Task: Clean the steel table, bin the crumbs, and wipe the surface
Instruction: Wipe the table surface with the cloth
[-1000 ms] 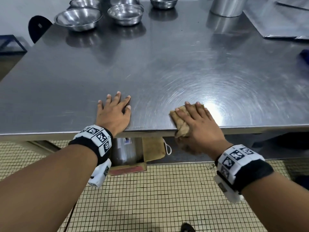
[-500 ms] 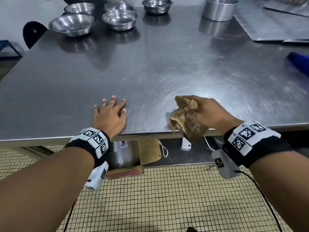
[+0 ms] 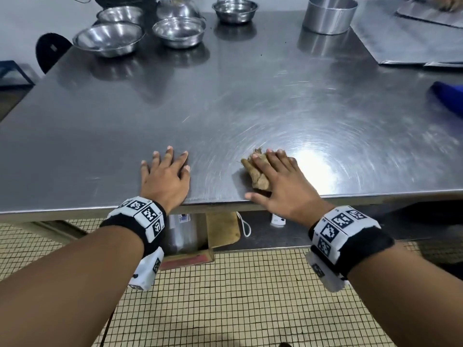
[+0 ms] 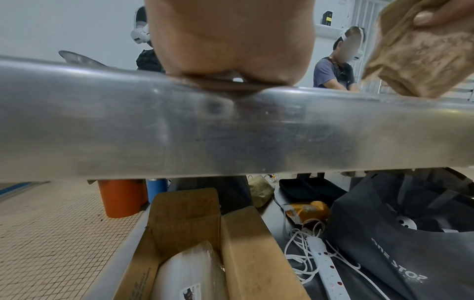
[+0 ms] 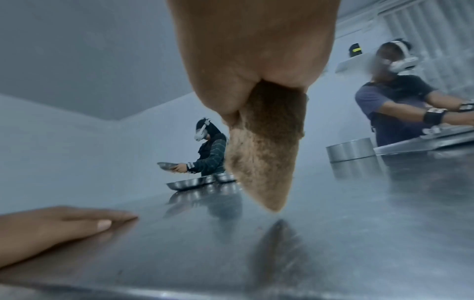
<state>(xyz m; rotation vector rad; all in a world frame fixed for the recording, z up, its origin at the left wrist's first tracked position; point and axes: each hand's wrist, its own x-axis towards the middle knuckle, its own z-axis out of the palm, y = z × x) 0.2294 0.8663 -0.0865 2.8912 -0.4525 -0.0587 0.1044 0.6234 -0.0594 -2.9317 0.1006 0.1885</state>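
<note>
The steel table (image 3: 225, 108) fills the head view, its front edge (image 4: 231, 132) close to me. My left hand (image 3: 164, 176) lies flat on it near that edge, fingers straight and spread, holding nothing. To its right, my right hand (image 3: 278, 181) rests on a crumpled brown cloth (image 3: 255, 174), fingers stretched over it and thumb spread out towards the edge. In the right wrist view the cloth (image 5: 266, 162) hangs from under the palm with its tip at the surface, and the left hand (image 5: 51, 227) lies flat beside it. No crumbs show near the hands.
Steel bowls (image 3: 110, 38) (image 3: 179, 31) (image 3: 234, 10) and a round tin (image 3: 329, 15) stand at the back. Flat steel sheets (image 3: 413, 41) and a blue object (image 3: 448, 96) lie at the right. Below are a cardboard box (image 4: 205, 243), a power strip (image 4: 325, 263) and a dark bag (image 4: 410, 243). Two people (image 5: 210, 150) (image 5: 400, 101) work beyond.
Half a second ago my right hand held the bunched cloth lifted at the table edge; now it lies spread over the cloth on the surface, further in. The left hand has stayed flat.
</note>
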